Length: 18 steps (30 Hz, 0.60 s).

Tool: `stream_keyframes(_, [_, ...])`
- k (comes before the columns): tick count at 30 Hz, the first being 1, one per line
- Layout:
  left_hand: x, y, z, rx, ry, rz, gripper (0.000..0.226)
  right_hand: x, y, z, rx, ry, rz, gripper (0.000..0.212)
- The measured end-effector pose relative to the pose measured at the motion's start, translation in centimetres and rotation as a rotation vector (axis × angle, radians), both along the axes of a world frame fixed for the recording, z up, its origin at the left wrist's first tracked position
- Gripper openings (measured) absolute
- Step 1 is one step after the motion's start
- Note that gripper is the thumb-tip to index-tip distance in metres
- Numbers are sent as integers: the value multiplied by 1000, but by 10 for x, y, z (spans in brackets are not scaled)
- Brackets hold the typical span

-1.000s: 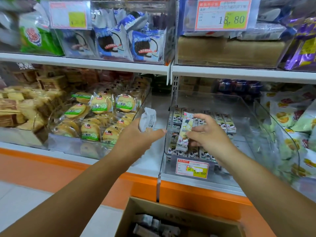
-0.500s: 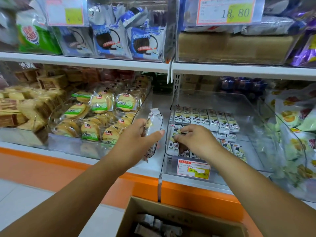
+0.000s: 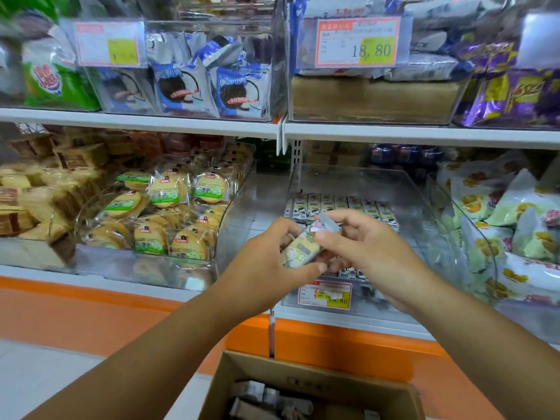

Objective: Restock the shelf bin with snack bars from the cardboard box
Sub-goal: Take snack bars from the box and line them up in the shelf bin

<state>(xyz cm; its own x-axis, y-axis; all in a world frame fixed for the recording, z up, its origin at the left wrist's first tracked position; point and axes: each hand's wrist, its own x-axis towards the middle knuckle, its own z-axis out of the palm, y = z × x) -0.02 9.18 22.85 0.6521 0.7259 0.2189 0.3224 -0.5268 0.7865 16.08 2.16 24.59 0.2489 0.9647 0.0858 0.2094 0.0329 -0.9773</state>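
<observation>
My left hand [image 3: 266, 256] grips a pale yellow-and-white snack bar [image 3: 303, 248] just in front of the clear shelf bin [image 3: 424, 213]. My right hand [image 3: 360, 241] pinches the bar's upper end between thumb and fingers, so both hands meet on it. A row of matching bars [image 3: 342, 204] lies flat at the back of the bin, and more lie near its front, mostly hidden behind my hands. The open cardboard box [image 3: 306, 377] sits on the floor below, with several wrapped bars [image 3: 266, 401] inside.
A price tag [image 3: 325, 295] hangs on the bin's front. A clear bin of round biscuit packs [image 3: 169, 213] stands to the left, bags of yellow-printed snacks [image 3: 509, 225] to the right. An upper shelf [image 3: 424, 134] with more bins overhangs. The shelf base is orange.
My right hand left the bars in the bin and came back to the left hand. My left hand moved right with its bar, and now both hands hold it.
</observation>
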Motion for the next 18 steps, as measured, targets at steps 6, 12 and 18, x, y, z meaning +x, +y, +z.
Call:
stream_keyframes(6, [-14,6,5,-205,-91,36,38,13,-8,3,-31,173,-82,11])
stream_keyframes(12, [-24,8,9,-277,-230,110,44,13,-16,4,-101,-219,80,29])
stream_keyframes(18, [-23,24,0,-96,-165,250,64,19,-9,0,-29,-360,-101,33])
